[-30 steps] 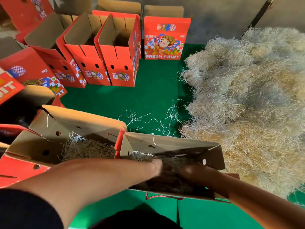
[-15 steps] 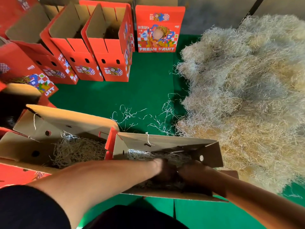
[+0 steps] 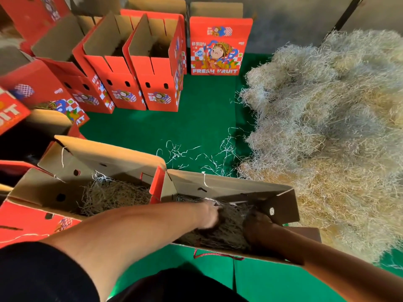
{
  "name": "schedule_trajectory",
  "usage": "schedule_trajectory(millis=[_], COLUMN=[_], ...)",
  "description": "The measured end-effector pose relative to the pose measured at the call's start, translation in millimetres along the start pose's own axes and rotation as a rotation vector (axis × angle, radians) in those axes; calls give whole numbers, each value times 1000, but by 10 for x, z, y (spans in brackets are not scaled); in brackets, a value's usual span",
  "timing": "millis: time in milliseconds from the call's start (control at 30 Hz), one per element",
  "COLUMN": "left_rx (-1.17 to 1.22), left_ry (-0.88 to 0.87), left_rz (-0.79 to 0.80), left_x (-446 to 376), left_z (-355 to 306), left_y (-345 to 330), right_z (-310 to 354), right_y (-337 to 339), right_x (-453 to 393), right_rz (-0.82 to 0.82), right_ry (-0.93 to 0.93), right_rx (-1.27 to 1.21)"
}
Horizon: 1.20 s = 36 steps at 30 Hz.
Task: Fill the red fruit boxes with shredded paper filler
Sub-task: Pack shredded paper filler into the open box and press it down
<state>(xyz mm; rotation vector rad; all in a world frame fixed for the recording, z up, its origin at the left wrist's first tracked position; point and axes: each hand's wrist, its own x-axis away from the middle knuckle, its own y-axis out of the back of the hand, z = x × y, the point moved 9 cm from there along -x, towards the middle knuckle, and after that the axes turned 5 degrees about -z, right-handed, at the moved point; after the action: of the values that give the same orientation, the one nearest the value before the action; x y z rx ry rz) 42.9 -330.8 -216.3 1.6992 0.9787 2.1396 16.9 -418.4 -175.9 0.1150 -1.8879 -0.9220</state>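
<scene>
Shredded paper heap (image 3: pixel 331 136) huge, pale, right of near open box (image 3: pixel 229 186), touching its right flap. Green mat (image 3: pixel 196 127) beneath everything. Row of upright red boxes (image 3: pixel 157 83) beyond near open box, well apart; one shows "FRESH FRUIT" face (image 3: pixel 218 46). Second open box (image 3: pixel 72 171) just left of near open box, filler inside. Both hands down in near open box, on filler there (image 3: pixel 226 234). Left hand (image 3: pixel 210 214), right hand (image 3: pixel 256 223): fingers buried in shadowed shreds, grip impossible to tell. Loose strands (image 3: pixel 196 155) on mat just beyond near open box.
</scene>
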Motion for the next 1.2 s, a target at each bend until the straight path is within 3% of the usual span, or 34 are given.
schedule_trajectory(millis=[100, 167, 267, 433, 533, 767, 900, 1067, 1200], left_rx=[180, 353, 508, 564, 609, 780, 698, 37, 299], left_ry=[-2, -22, -11, 14, -20, -6, 72, 140, 170], left_rz=[-8, -138, -292, -303, -259, -214, -222, 108, -7], left_x=[200, 398, 707, 912, 953, 1059, 989, 766, 608], left_z=[38, 145, 330, 309, 240, 312, 374, 142, -31], left_y=[157, 353, 498, 497, 417, 226, 188, -35, 49], right_z=[-124, -229, -240, -187, -170, -155, -168, -61, -146], right_y=[144, 374, 654, 716, 362, 62, 222, 464, 401], right_x=[64, 77, 35, 76, -17, -95, -55, -107, -129], right_rz=[-63, -185, -318, -470, -248, -112, -208, -254, -209], right_ry=[-36, -54, -56, -60, -116, -149, -103, -71, -126], right_rx=[-265, -349, -214, -149, -230, -122, -162, -307, -324])
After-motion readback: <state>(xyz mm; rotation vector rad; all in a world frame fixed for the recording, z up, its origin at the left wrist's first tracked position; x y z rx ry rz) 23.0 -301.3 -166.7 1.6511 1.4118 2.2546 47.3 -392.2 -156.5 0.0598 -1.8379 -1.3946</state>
